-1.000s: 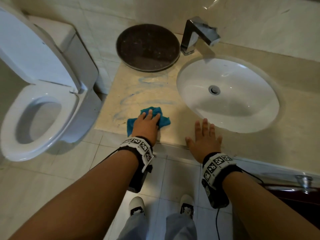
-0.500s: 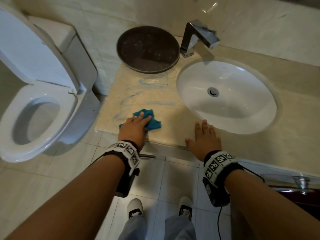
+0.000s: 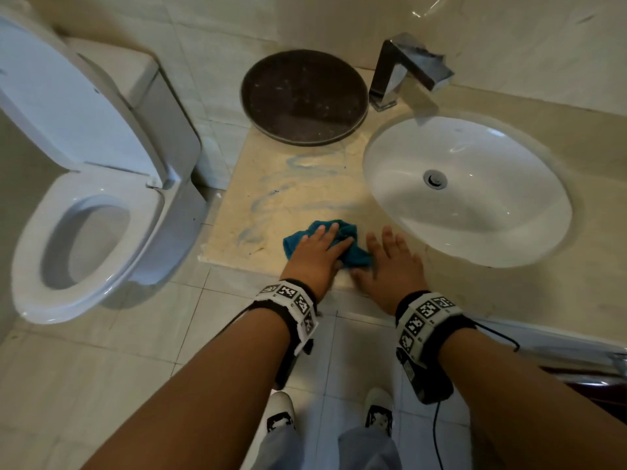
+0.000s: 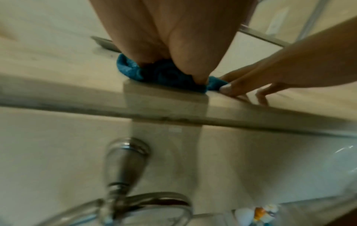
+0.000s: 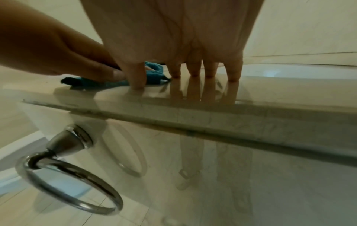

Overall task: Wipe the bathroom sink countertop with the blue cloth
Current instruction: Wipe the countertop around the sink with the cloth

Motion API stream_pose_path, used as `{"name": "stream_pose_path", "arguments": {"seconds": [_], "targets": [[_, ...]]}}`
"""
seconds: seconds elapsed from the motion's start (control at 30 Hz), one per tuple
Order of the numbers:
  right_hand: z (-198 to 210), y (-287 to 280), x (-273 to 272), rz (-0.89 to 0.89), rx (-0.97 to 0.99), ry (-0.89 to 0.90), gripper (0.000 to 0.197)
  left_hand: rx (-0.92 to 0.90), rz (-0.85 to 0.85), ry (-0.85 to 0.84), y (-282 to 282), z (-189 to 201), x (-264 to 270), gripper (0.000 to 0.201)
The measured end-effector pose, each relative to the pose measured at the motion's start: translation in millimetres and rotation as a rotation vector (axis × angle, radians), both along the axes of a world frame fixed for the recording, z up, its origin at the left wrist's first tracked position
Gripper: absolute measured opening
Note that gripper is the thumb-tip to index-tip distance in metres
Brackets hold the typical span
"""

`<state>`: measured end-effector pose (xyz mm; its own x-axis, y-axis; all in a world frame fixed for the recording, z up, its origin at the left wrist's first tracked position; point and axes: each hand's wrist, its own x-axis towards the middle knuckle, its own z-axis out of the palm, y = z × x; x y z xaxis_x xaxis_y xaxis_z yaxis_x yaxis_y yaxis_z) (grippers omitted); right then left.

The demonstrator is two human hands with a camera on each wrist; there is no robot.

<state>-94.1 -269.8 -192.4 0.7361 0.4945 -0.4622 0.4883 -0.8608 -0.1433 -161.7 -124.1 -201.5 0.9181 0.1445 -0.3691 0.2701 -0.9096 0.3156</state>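
Note:
The blue cloth (image 3: 356,257) lies crumpled near the front edge of the beige countertop (image 3: 305,198), left of the sink. My left hand (image 3: 319,249) presses down on it with fingers laid flat, and the cloth (image 4: 170,75) bulges out under the palm (image 4: 168,38). My right hand (image 3: 390,262) rests flat on the counter just right of the cloth, fingers spread. In the right wrist view its fingertips (image 5: 193,71) touch the glossy surface and its thumb stands against the cloth (image 5: 154,73). Blue streaks (image 3: 271,198) mark the counter behind the cloth.
A white oval sink (image 3: 468,188) sits to the right, with a chrome faucet (image 3: 407,69) behind it. A dark round tray (image 3: 303,96) stands at the back of the counter. A toilet (image 3: 91,212) with raised lid is at left. A chrome towel ring (image 5: 73,183) hangs below the counter edge.
My left hand slid the cloth left along the front edge, then back right, and now lies beside my right hand. The right hand has stayed planted on the counter.

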Motion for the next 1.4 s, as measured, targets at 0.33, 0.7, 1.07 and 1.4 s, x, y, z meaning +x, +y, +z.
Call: {"name": "stream_pose_path", "arguments": {"seconds": [0.33, 0.7, 1.07, 1.4], "targets": [[3, 1, -1, 0.016, -0.019, 0.025, 0.075, 0.01, 0.195, 0.073, 51, 16, -13, 0.055], [3, 1, 0, 0.012, -0.017, 0.001, 0.076, -0.045, 0.121, -0.014, 29, 8, -11, 0.052], [16, 23, -3, -0.007, -0.024, 0.026, 0.093, -0.153, 0.361, -0.183, 57, 38, -29, 0.044], [1, 21, -5, -0.014, -0.029, -0.026, 0.097, -0.032, 0.15, -0.042, 15, 6, -8, 0.048]]}}
